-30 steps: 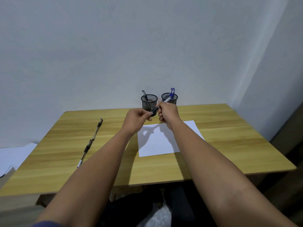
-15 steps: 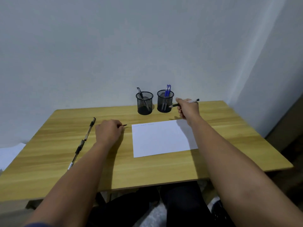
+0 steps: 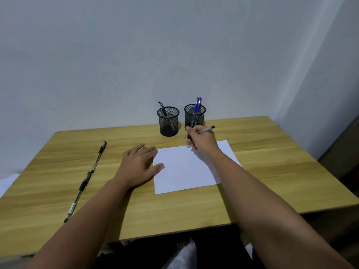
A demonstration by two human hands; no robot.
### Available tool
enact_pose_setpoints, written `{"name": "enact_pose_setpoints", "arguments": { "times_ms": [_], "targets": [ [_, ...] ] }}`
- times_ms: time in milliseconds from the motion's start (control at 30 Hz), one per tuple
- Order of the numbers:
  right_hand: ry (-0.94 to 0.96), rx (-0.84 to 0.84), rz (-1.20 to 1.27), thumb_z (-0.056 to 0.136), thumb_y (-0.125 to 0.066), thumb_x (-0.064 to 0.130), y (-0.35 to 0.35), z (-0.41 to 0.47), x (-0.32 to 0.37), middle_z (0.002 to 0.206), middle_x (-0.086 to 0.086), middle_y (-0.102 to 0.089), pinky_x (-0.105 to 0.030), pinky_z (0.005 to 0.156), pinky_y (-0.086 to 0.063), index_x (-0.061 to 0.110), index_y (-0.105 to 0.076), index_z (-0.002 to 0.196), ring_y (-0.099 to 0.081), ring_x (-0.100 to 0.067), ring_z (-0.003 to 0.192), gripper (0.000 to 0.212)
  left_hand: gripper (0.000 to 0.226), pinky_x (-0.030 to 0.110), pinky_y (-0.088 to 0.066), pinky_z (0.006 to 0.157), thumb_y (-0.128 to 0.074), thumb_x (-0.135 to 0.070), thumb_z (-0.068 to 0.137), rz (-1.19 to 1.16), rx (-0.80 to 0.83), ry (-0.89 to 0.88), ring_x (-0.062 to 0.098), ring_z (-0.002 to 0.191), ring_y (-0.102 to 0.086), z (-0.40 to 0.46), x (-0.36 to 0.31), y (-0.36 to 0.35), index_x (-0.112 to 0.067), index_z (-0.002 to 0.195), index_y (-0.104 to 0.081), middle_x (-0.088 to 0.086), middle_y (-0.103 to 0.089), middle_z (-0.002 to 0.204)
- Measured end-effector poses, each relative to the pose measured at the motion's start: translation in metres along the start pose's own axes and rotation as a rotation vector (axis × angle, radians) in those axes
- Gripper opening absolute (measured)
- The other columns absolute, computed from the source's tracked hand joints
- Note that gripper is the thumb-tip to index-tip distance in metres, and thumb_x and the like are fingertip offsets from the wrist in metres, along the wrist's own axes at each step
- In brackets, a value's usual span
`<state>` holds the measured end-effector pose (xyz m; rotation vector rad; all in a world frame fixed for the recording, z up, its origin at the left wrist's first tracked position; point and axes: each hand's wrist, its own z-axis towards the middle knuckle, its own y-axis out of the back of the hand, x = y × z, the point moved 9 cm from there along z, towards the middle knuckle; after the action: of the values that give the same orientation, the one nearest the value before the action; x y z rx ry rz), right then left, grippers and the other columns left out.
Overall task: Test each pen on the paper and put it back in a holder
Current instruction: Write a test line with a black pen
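- Two hands over the desk. Right hand (image 3: pixel 202 139) closed in a writing grip round a clear-barrelled pen (image 3: pixel 206 130); black end of the pen points up and to the right, tip end down at the far edge of the paper (image 3: pixel 186 167). Whether the tip touches the sheet cannot be told.
- Left hand (image 3: pixel 138 165) flat, palm down, fingers spread; fingertips and thumb lie on the left edge of the paper, rest of the hand on the desk (image 3: pixel 272 167). It grips nothing.
- Paper: white sheet, middle of the desk, slightly skewed. Faint line of scribbles along its far edge, left of the right hand; not legible.
- Just behind the right hand: right mesh holder (image 3: pixel 194 116), black, upright, with two blue-capped pens (image 3: pixel 197 106) standing in it.
- Beside it to the left, not touching: left mesh holder (image 3: pixel 168 121), with one black pen (image 3: pixel 163 109) leaning leftward.
- Far left of the desk, well apart from the paper: two loose pens lying end to end on a diagonal, far loose pen (image 3: pixel 99 157) and near loose pen (image 3: pixel 78 195).
- Pale plain wall (image 3: pixel 136 55) behind the desk.
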<state>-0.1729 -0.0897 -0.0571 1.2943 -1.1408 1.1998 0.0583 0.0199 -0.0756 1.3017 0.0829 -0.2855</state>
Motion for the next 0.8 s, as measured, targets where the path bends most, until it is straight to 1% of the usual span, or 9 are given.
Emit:
{"name": "enact_pose_setpoints", "arguments": {
  "times_ms": [67,133,200,300,400,500,600,667,800],
  "targets": [
    [0.021,0.034,0.031,0.101,-0.075,0.021,-0.007,0.002,-0.004,0.061,-0.011,-0.058,-0.025,0.047,-0.045,0.003,-0.060,0.080,-0.057,-0.014,0.047,0.031,0.074,0.055,-0.016,0.120,-0.039,-0.079,0.084,0.022,0.000,0.004,0.018,0.150,-0.027,-0.002,0.001,-0.006,-0.037,0.144,-0.053,-0.019,-0.047,0.153],
    [0.053,0.032,0.033,0.098,-0.078,0.024,-0.010,0.008,-0.008,0.062,-0.012,-0.052,-0.033,0.059,-0.053,0.001,-0.058,0.075,-0.059,-0.020,0.058,0.038,0.074,0.057,-0.010,0.120,-0.039,-0.079,0.084,0.015,-0.008,0.016,0.018,0.150,-0.027,-0.001,0.004,-0.008,-0.037,0.144,-0.052,-0.019,-0.047,0.152],
    [0.056,0.028,-0.015,0.098,-0.078,0.031,-0.011,0.010,-0.016,0.059,-0.007,-0.056,-0.038,0.064,-0.056,0.004,-0.057,0.071,-0.061,-0.021,0.061,0.044,0.074,0.057,-0.009,0.121,-0.039,-0.079,0.084,-0.004,-0.007,0.024,0.017,0.150,-0.026,-0.001,0.006,-0.010,-0.037,0.144,-0.053,-0.019,-0.046,0.153],
    [0.019,0.034,0.005,0.099,-0.076,0.030,-0.012,0.012,-0.032,0.060,-0.010,-0.060,-0.039,0.061,-0.049,0.009,-0.059,0.071,-0.059,-0.029,0.062,0.039,0.074,0.053,-0.011,0.122,-0.040,-0.079,0.084,-0.036,-0.007,0.033,0.015,0.150,-0.027,0.000,0.008,-0.011,-0.038,0.144,-0.052,-0.020,-0.043,0.155],
    [0.009,0.035,-0.027,0.097,-0.079,0.029,-0.012,0.014,-0.040,0.059,-0.008,-0.062,-0.038,0.063,-0.052,0.016,-0.059,0.064,-0.063,-0.028,0.063,0.041,0.075,0.051,-0.015,0.121,-0.042,-0.079,0.082,-0.071,-0.007,0.047,0.013,0.149,-0.028,0.000,0.011,-0.012,-0.038,0.144,-0.052,-0.020,-0.043,0.155],
    [0.037,0.057,-0.077,0.097,-0.078,0.024,-0.014,0.015,-0.042,0.059,-0.009,-0.065,-0.035,0.058,-0.051,0.005,-0.058,0.069,-0.064,-0.023,0.058,0.039,0.075,0.050,-0.016,0.121,-0.045,-0.079,0.081,-0.085,-0.013,0.056,0.012,0.148,-0.029,0.001,0.012,-0.012,-0.038,0.144,-0.052,-0.020,-0.043,0.155],
    [0.066,0.049,-0.127,0.099,-0.075,0.021,-0.012,0.015,-0.040,0.060,-0.008,-0.067,-0.032,0.055,-0.051,-0.002,-0.059,0.074,-0.064,-0.017,0.055,0.037,0.076,0.048,-0.016,0.121,-0.046,-0.080,0.082,-0.093,-0.013,0.065,0.011,0.148,-0.029,0.001,0.014,-0.013,-0.038,0.145,-0.051,-0.020,-0.042,0.155],
    [0.087,0.043,-0.145,0.099,-0.075,0.020,-0.012,0.014,-0.038,0.062,-0.011,-0.067,-0.030,0.053,-0.050,-0.007,-0.059,0.077,-0.064,-0.017,0.054,0.038,0.076,0.048,-0.016,0.122,-0.045,-0.080,0.082,-0.094,-0.012,0.065,0.010,0.148,-0.028,0.001,0.014,-0.013,-0.038,0.145,-0.051,-0.021,-0.042,0.155],
    [0.114,0.036,-0.180,0.099,-0.076,0.021,-0.011,0.014,-0.037,0.062,-0.012,-0.068,-0.031,0.053,-0.051,-0.005,-0.063,0.076,-0.064,-0.016,0.053,0.037,0.076,0.047,-0.015,0.122,-0.044,-0.080,0.082,-0.089,-0.020,0.063,0.010,0.148,-0.029,0.001,0.014,-0.013,-0.039,0.145,-0.051,-0.021,-0.042,0.155]
  ]
}}
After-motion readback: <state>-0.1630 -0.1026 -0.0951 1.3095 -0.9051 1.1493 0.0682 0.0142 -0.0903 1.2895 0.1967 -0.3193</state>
